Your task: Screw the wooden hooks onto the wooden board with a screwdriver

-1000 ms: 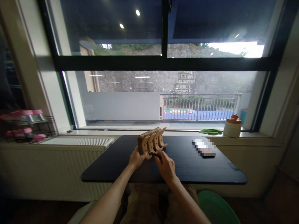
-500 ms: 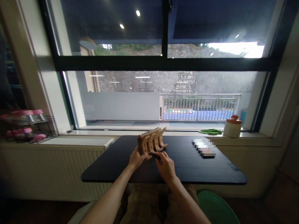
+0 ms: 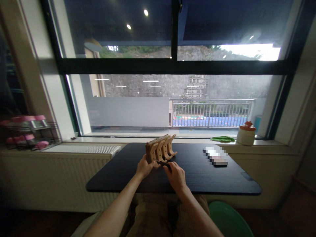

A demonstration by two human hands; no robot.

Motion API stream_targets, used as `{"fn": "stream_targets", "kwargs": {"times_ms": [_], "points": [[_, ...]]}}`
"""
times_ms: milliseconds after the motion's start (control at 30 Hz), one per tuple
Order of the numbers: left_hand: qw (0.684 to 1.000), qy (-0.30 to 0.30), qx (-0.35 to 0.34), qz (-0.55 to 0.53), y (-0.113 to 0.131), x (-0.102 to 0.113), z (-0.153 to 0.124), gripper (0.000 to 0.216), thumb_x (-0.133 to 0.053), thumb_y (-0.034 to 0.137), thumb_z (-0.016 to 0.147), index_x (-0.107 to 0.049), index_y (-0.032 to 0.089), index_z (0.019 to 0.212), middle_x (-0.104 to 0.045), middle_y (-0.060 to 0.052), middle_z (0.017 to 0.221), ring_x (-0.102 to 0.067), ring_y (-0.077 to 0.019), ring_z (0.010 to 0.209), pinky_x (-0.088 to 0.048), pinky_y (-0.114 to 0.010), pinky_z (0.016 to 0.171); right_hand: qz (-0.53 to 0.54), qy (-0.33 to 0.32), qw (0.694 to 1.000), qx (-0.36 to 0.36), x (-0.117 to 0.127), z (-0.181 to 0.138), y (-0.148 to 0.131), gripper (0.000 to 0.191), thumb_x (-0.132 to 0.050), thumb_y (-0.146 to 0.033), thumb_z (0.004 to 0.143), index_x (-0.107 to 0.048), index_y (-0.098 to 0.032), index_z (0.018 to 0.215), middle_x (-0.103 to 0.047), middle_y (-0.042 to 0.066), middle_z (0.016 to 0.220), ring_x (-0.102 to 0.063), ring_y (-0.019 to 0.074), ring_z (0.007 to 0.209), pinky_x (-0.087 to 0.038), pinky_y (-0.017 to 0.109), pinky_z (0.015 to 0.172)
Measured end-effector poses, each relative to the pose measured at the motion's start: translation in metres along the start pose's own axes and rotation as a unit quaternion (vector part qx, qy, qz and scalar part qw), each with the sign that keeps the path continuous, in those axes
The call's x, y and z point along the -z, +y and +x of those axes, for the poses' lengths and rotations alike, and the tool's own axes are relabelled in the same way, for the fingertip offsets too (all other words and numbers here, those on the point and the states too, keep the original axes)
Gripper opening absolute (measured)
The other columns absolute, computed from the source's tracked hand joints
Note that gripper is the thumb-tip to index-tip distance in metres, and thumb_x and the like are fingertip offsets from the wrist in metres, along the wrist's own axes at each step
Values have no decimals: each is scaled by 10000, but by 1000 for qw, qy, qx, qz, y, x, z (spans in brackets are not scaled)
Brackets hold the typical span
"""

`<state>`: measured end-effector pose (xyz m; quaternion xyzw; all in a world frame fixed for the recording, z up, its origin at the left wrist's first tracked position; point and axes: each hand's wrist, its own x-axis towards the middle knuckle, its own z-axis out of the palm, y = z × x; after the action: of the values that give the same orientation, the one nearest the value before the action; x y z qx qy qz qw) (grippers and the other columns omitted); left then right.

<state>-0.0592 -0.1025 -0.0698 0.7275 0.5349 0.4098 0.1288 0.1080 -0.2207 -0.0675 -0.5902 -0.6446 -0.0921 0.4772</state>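
Above the near middle of the dark table (image 3: 197, 179) is a wooden rack (image 3: 161, 148), a bark-covered board with several pale curved hooks along its side. It is tilted, its hooks facing right. My left hand (image 3: 145, 168) is closed around the rack's near left end, thumb by the lowest hook. In my closed right hand (image 3: 176, 174) is a slim dark tool (image 3: 163, 164). It points left, and its tip reaches the nearest hook beside my left thumb. The exact kind of tool cannot be made out, and whether the tip touches the wood is unclear.
A phone-like flat object (image 3: 216, 157), partly blurred out, lies on the table's right side. Along the sill are a green cloth (image 3: 223, 139) and a white jar with an orange lid (image 3: 246, 134). A wire rack (image 3: 32, 133) with pink-lidded containers stands left. A green stool (image 3: 228, 220) sits below right.
My right hand and the dark tool have turned slightly, with a small shift of the fingers. The rack and my left hand stay nearly still.
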Motion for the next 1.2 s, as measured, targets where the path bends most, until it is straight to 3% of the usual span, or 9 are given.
{"fn": "stream_targets", "kwargs": {"times_ms": [167, 367, 633, 1000, 1133, 1200], "points": [[1000, 2, 1, 3, -2, -2, 0, 433, -564, 382, 734, -475, 200, 1117, -639, -64, 1010, -606, -215, 923, -436, -284, 780, 0, 0, 1000, -2, 0, 0, 1, 219, -446, -358, 861, -612, -216, 841, -649, 21, 789, -607, 152, 704, -373, 227, 626], [1000, 4, 2, 6, -2, -2, 1, 419, -563, 387, 731, -481, 195, 1094, -646, -61, 989, -612, -212, 906, -438, -280, 766, 23, 7, 1000, 5, 0, 1, -4, 261, -470, -278, 825, -518, -213, 1073, -652, 6, 873, -606, 136, 700, -396, 218, 629], [1000, 4, 0, 6, -4, -2, 1, 418, -556, 403, 730, -474, 197, 1084, -642, -59, 989, -612, -207, 897, -437, -270, 752, 32, 15, 999, 13, -2, 2, -3, 203, -444, -207, 807, -543, -202, 985, -637, 19, 877, -583, 125, 694, -397, 216, 662], [1000, 1, 5, 6, -6, -4, 3, 447, -566, 384, 731, -468, 192, 1123, -644, -75, 1005, -610, -221, 925, -440, -285, 774, 0, 8, 1000, -10, -3, 0, 2, 218, -450, -370, 847, -597, -214, 805, -650, 9, 675, -605, 153, 622, -355, 227, 567], [1000, 2, 8, 8, -6, -3, 2, 443, -567, 397, 726, -476, 195, 1110, -648, -74, 998, -614, -218, 913, -442, -281, 762, 7, 9, 1000, -5, -2, 0, 0, 241, -434, -339, 855, -563, -229, 1026, -673, 16, 838, -619, 153, 691, -379, 229, 612], [1000, 3, 9, 8, -5, -2, 1, 448, -565, 407, 726, -476, 191, 1108, -649, -74, 992, -615, -217, 905, -443, -279, 755, 14, 8, 1000, -2, -1, 0, -2, 284, -433, -324, 850, -514, -218, 1101, -667, 5, 803, -609, 143, 647, -386, 226, 600]]}}
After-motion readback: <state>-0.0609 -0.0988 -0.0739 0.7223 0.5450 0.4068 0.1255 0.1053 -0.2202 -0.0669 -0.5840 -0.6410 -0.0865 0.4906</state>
